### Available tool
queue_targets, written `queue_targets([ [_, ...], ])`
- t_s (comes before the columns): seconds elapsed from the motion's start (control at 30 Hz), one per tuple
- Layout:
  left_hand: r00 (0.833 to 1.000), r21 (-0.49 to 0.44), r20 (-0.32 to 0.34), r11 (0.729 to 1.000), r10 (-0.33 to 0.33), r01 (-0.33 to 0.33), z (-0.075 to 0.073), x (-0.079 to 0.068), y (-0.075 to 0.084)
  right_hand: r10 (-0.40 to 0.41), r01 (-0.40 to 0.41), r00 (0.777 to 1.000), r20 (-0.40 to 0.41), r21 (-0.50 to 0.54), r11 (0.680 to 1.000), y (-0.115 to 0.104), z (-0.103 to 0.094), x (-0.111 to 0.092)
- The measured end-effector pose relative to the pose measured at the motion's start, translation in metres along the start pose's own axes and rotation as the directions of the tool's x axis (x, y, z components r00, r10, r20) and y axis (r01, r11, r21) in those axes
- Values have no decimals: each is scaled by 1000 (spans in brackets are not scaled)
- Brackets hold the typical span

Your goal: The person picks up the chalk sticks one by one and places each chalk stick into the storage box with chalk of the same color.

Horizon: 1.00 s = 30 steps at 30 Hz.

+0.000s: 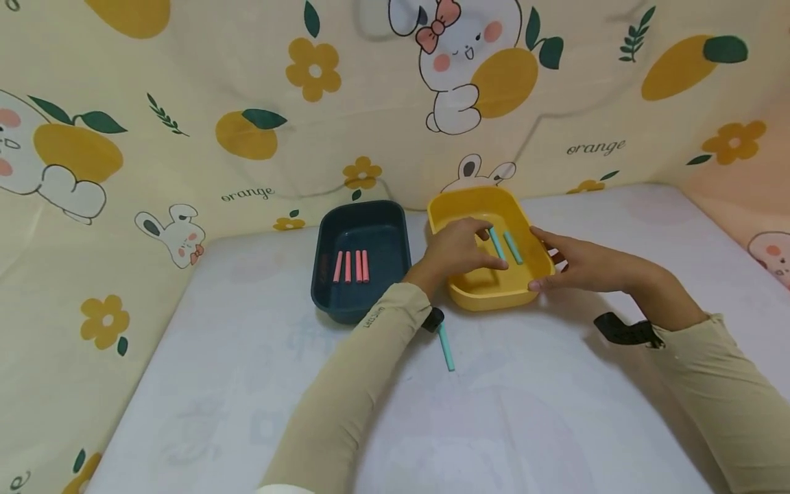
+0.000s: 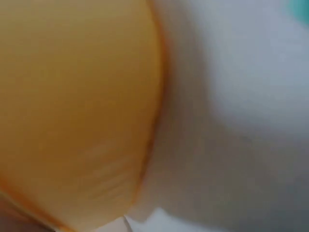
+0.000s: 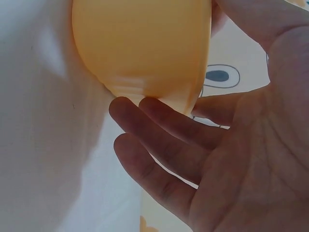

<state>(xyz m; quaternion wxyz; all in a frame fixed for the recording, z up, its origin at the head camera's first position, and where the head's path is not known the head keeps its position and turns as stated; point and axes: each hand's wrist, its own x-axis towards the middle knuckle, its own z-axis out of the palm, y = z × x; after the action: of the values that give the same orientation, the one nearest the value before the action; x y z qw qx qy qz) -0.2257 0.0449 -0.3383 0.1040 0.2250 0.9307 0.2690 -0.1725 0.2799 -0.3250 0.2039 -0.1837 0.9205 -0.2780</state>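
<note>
In the head view my left hand (image 1: 457,247) reaches over the yellow tray (image 1: 487,300) and holds a teal chalk stick (image 1: 496,243) with its index finger and thumb tips at the two ends. Another teal chalk stick (image 1: 513,248) lies beside it on the tray's floor. My right hand (image 1: 592,264) grips the tray's right side; in the right wrist view its fingers are spread along the outer yellow wall (image 3: 145,48). A third teal chalk stick (image 1: 447,348) lies on the table below my left wrist, its upper end hidden by the wrist camera.
Left of the yellow tray stands a dark blue tray (image 1: 322,293) with several pink chalk sticks (image 1: 348,267) lying side by side in it. Both trays stand on a white table (image 1: 247,384), close to the patterned cloth (image 1: 370,116) behind it.
</note>
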Motion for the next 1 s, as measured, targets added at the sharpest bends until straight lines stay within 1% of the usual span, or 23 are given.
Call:
queue_targets([
  [0.1, 999, 51, 12, 998, -42, 41, 2, 8, 5, 2, -2, 1000, 0, 4, 1000, 1, -1, -1],
  [0.23, 995, 57, 11, 994, -97, 96, 5, 16, 9, -8, 8, 1000, -2, 11, 1000, 1, -2, -1],
  [0.33, 994, 48, 8, 993, -111, 110, 7, 22, 11, -17, 17, 1000, -9, 13, 1000, 0, -1, -1],
  [0.43, 995, 54, 17, 994, -100, 99, 12, 26, 12, -14, 14, 1000, -17, 18, 1000, -1, 2, -2],
  [0.5, 994, 64, 35, 992, -107, 104, 17, 27, 11, -8, 8, 1000, -15, 27, 1000, -1, 5, -2],
  [0.57, 992, 94, 43, 989, -122, 117, 23, 26, 10, 6, -6, 1000, -10, 38, 999, -1, 8, -3],
  [0.67, 986, 114, 37, 980, -165, 160, 28, 23, 11, 25, -24, 1000, -6, 43, 999, 0, 10, -4],
  [0.77, 982, 135, 21, 974, -188, 183, 30, 20, 12, 16, -15, 1000, -18, 38, 999, 1, 9, -5],
  [0.83, 982, 151, 19, 972, -186, 181, 30, 19, 13, -7, 8, 1000, -28, 34, 999, 1, 8, -5],
  [1.0, 991, 207, 18, 970, -134, 128, 29, 19, 12, -29, 30, 999, -35, 30, 999, -1, 4, -5],
])
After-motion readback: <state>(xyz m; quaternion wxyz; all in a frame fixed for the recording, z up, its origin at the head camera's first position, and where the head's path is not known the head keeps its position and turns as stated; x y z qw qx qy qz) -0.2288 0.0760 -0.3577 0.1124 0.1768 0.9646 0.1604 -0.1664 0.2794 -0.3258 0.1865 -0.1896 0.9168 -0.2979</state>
